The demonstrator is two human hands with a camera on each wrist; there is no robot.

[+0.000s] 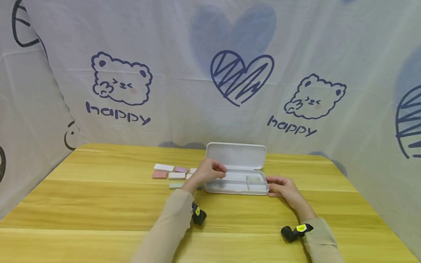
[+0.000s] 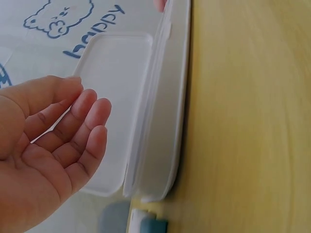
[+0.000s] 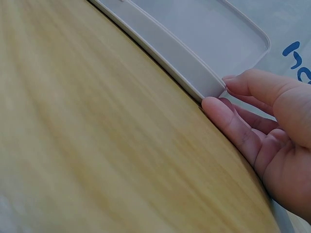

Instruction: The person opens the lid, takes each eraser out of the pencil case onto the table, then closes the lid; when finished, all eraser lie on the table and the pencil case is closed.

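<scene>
A white pencil case (image 1: 227,186) lies open on the table, its lid (image 1: 236,155) raised at the back. In its back right compartment sits a pale block (image 1: 253,178). My left hand (image 1: 210,171) hovers over the left part of the case, fingers loosely bent. Nothing shows between thumb and fingertips in the left wrist view, where the palm (image 2: 48,160) faces the camera. At the case's right end, my right hand (image 1: 285,189) holds the corner. The right wrist view has its fingertips (image 3: 218,108) against the end wall and rim.
Left of the case lie several small rectangular blocks, among them a white one (image 1: 163,167), a pink one (image 1: 159,175), a purple one (image 1: 181,170) and a pale green one (image 1: 176,186). A printed cloth (image 1: 184,109) hangs behind the wooden table (image 1: 98,204).
</scene>
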